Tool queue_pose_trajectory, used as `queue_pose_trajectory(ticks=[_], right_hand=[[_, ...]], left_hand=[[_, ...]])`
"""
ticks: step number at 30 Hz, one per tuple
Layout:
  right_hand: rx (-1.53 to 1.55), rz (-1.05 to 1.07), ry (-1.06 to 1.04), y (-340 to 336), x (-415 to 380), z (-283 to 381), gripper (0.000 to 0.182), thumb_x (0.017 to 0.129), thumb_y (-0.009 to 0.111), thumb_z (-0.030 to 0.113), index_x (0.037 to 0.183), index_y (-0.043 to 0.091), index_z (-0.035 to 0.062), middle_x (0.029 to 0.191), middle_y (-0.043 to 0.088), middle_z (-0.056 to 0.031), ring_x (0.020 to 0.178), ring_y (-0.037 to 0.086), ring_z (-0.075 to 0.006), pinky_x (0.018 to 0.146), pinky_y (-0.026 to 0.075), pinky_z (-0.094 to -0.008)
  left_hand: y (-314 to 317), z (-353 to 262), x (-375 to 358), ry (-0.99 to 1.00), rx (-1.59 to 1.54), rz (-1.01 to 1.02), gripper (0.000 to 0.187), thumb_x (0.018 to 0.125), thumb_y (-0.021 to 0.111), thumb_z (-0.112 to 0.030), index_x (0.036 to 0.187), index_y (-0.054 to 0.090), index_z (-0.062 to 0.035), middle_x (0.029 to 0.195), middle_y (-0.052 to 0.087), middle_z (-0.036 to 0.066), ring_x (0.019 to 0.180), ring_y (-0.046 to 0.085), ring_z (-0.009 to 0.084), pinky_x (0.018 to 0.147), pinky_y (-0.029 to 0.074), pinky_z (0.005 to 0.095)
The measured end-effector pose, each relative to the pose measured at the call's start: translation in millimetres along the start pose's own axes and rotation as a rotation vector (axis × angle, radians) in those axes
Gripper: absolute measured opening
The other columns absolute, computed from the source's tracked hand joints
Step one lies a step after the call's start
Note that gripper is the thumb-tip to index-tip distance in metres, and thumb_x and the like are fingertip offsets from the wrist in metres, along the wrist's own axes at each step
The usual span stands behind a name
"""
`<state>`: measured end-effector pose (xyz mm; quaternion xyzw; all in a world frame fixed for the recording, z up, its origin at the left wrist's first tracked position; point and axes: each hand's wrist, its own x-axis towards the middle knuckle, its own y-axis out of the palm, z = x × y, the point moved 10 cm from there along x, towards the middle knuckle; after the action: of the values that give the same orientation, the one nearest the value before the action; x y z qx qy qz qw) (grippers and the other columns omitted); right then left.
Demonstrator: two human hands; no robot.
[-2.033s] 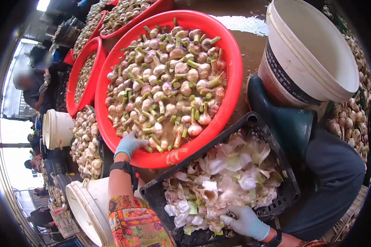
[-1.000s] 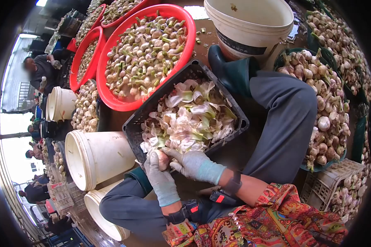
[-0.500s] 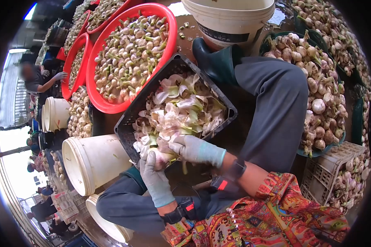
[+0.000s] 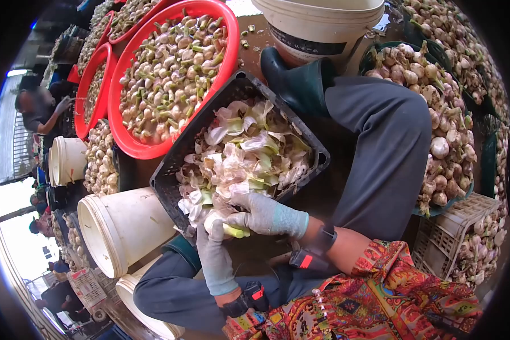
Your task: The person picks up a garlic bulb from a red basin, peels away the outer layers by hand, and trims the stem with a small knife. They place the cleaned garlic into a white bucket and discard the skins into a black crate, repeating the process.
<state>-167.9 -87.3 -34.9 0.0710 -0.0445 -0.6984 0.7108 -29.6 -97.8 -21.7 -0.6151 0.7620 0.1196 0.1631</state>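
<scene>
Both hands wear pale grey gloves and meet over the near corner of a black crate (image 4: pixel 317 164) full of papery garlic skins (image 4: pixel 246 153). My left hand (image 4: pixel 214 252) is closed around a garlic bulb (image 4: pixel 215 221), its thumb on the bulb's near side. From the right, my right hand (image 4: pixel 263 214) has its fingers pressed on the bulb and its short green stem (image 4: pixel 235 231). Loose skin hides part of the bulb and the fingertips of my right hand.
A red basin (image 4: pixel 232 42) of trimmed bulbs stands beyond the crate. White buckets (image 4: pixel 127 224) lie at left; another bucket (image 4: pixel 317 34) stands ahead. Garlic (image 4: pixel 436 102) and a beige crate (image 4: pixel 450 232) are at right. A co-worker (image 4: pixel 39 110) is at far left.
The bulb has turned in my hands, its green stem now pointing right, and its outside looks paler. My right hand has moved slightly down over it. The surroundings have shifted a little left.
</scene>
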Motion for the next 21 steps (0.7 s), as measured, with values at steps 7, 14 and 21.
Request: queue_pose_trajectory(ticks=[7, 14, 21], right_hand=[[-0.157, -0.159, 0.250, -9, 10, -42, 0.033, 0.086, 0.059, 0.022, 0.105, 0.057, -0.0045, 0.093, 0.062, -0.0250, 0.090, 0.061, -0.0361, 0.079, 0.047, -0.0383], [-0.888, -0.313, 0.340, -48, 15, -38, 0.023, 0.085, 0.060, 0.025, 0.095, 0.058, 0.0050, 0.090, 0.062, -0.0195, 0.082, 0.063, -0.0358, 0.068, 0.050, -0.0454], [-0.335, -0.070, 0.155, -3, 4, 24, 0.036, 0.078, 0.071, 0.032, 0.096, 0.064, 0.0026, 0.087, 0.065, -0.0162, 0.083, 0.063, -0.0274, 0.072, 0.049, -0.0350]], left_hand=[[-6, 23, 13, 0.065, -0.369, 0.012, 0.044, 0.087, 0.064, -0.021, 0.119, 0.049, 0.0057, 0.114, 0.058, 0.014, 0.104, 0.057, 0.0233, 0.093, 0.045, 0.0353], [-37, -21, -4, 0.237, -0.913, 0.031, 0.051, 0.088, 0.062, -0.021, 0.128, 0.043, 0.0056, 0.126, 0.051, 0.017, 0.117, 0.050, 0.0299, 0.106, 0.037, 0.0492], [-25, -2, 6, 0.239, -0.856, 0.011, 0.048, 0.091, 0.059, -0.025, 0.125, 0.044, 0.0061, 0.122, 0.054, 0.018, 0.113, 0.053, 0.0283, 0.102, 0.040, 0.0435]])
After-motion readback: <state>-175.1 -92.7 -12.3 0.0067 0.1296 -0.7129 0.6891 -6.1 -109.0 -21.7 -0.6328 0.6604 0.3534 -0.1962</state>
